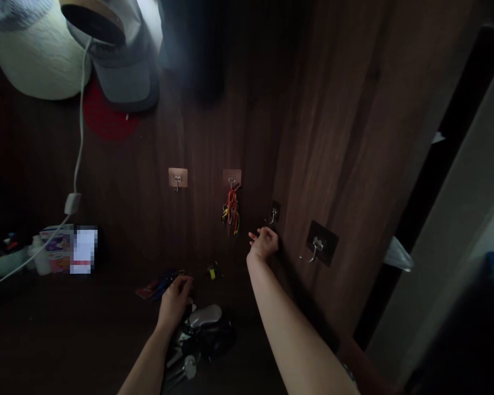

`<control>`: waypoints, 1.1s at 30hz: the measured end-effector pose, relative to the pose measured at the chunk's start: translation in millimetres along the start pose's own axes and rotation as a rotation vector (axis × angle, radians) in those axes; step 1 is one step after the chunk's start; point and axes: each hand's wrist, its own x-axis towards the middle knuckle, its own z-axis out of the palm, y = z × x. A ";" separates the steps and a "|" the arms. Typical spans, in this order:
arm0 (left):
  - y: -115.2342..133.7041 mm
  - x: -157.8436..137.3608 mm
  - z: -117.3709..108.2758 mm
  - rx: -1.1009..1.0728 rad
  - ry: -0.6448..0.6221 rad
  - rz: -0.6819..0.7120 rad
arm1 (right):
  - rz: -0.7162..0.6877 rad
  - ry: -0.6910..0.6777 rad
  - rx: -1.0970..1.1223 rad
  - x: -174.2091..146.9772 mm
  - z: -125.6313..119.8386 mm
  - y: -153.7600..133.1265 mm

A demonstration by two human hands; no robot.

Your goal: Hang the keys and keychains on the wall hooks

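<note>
My right hand (264,242) is raised just below a small metal hook (274,213) on the right-hand wood panel. Its fingers are partly bent and spread, and I see nothing in them. My left hand (176,299) is low over the dark surface, fingers curled down beside a blue and red bundle (160,284) with a metal ring. Whatever its fingertips hold is hidden. Close by on its right lies a pile of keys (189,366) with a grey oval fob (206,315). A yellow-green tagged key (212,272) rests farther back.
Keys on red cords (231,211) hang from a hook on the back panel. A bare hook (178,179) is left of them, and another hook (318,244) is at right. Caps (123,77) hang upper left, near a white cable (81,126). Boxes (57,247) stand at left.
</note>
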 end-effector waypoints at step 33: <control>-4.3 -3.4 3.6 0.104 -0.021 0.105 | -0.500 -1.275 -1.108 -71.2 -80.1 78.4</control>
